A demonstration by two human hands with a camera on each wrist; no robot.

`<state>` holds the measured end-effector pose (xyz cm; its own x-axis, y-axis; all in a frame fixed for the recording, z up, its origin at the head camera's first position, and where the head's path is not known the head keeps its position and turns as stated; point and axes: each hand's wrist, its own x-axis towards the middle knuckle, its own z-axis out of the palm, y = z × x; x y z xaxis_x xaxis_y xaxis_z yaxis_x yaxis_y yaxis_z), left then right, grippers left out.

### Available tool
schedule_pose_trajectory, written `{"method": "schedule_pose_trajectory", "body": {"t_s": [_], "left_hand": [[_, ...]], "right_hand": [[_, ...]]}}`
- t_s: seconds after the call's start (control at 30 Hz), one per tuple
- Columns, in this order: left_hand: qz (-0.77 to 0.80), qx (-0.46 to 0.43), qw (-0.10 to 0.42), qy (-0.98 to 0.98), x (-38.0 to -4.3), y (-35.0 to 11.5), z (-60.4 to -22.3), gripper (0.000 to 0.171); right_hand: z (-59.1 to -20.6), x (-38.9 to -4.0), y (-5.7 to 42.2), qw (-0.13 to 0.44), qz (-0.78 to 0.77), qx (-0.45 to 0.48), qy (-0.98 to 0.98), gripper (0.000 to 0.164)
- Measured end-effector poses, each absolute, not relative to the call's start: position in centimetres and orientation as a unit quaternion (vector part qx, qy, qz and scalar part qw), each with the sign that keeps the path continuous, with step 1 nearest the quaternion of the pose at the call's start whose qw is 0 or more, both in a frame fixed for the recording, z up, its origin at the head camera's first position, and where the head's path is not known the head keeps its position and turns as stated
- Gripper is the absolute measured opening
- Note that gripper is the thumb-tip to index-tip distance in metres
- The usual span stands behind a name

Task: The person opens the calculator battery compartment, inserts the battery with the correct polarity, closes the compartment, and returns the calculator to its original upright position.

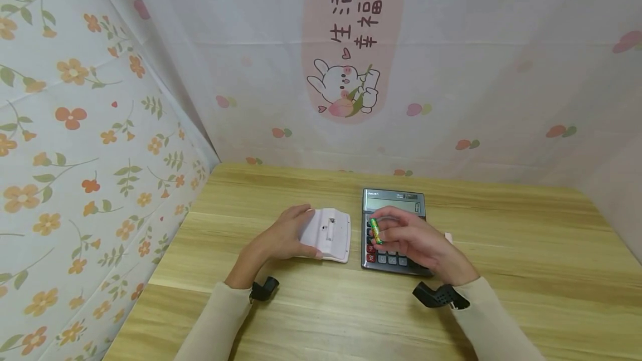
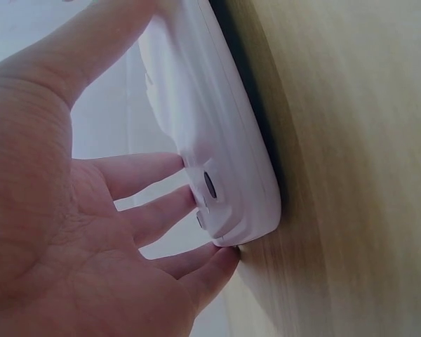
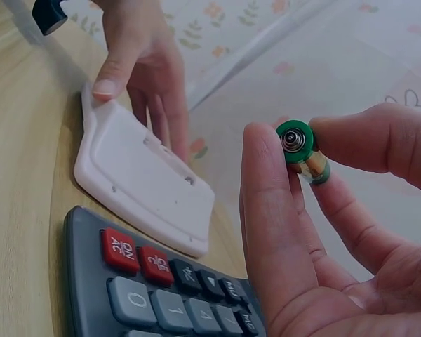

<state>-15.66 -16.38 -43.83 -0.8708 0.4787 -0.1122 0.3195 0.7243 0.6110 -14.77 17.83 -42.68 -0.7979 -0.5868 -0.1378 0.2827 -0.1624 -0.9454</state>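
Observation:
In the head view, a white plastic device (image 1: 341,238) lies on the table with an open battery slot on top. My left hand (image 1: 288,233) grips its left part, thumb at the near edge and fingers at the far edge. The left wrist view shows the fingertips of the left hand (image 2: 91,232) touching the device's side (image 2: 217,140). My right hand (image 1: 413,238) pinches a green and gold battery (image 1: 376,231) between thumb and fingers, above a dark grey calculator (image 1: 393,261). Up close in the right wrist view, one metal end of the battery (image 3: 295,138) faces the camera.
The calculator's display (image 1: 391,204) reads 0, and the right hand covers part of its keys. A small pale piece (image 1: 448,237) lies just right of that hand, partly hidden. Behind the wooden table (image 1: 321,316) hangs a printed curtain (image 1: 451,71); a floral one (image 1: 100,155) hangs at left.

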Motion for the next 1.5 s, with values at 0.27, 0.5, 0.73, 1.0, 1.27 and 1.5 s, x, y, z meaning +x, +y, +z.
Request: {"method": "schedule_pose_trajectory", "body": {"t_s": [0.27, 0.5, 0.73, 1.0, 1.27, 1.5], "left_hand": [[0.298, 0.219, 0.132, 0.920, -15.6, -16.4, -43.9, 0.110], [0.297, 0.219, 0.131, 0.920, -15.7, -16.4, -44.0, 0.110], [0.306, 0.221, 0.131, 0.917, -15.6, -16.4, -43.8, 0.110], [0.307, 0.222, 0.133, 0.916, -15.6, -16.5, -43.7, 0.109], [0.308, 0.223, 0.134, 0.915, -15.6, -16.5, -43.6, 0.109], [0.305, 0.224, 0.136, 0.916, -15.7, -16.5, -43.8, 0.109]], "right_hand": [[-42.8, -15.3, 16.6, 0.295, -0.734, -0.108, 0.603, 0.036], [-42.6, -16.0, 15.5, 0.296, -0.724, -0.100, 0.614, 0.040], [-42.2, -16.8, 14.3, 0.299, -0.706, -0.104, 0.634, 0.037], [-42.0, -17.3, 13.2, 0.303, -0.699, -0.096, 0.641, 0.048], [-42.2, -17.6, 12.5, 0.303, -0.689, -0.094, 0.652, 0.049], [-42.4, -17.8, 11.9, 0.296, -0.681, -0.092, 0.663, 0.050]]}}
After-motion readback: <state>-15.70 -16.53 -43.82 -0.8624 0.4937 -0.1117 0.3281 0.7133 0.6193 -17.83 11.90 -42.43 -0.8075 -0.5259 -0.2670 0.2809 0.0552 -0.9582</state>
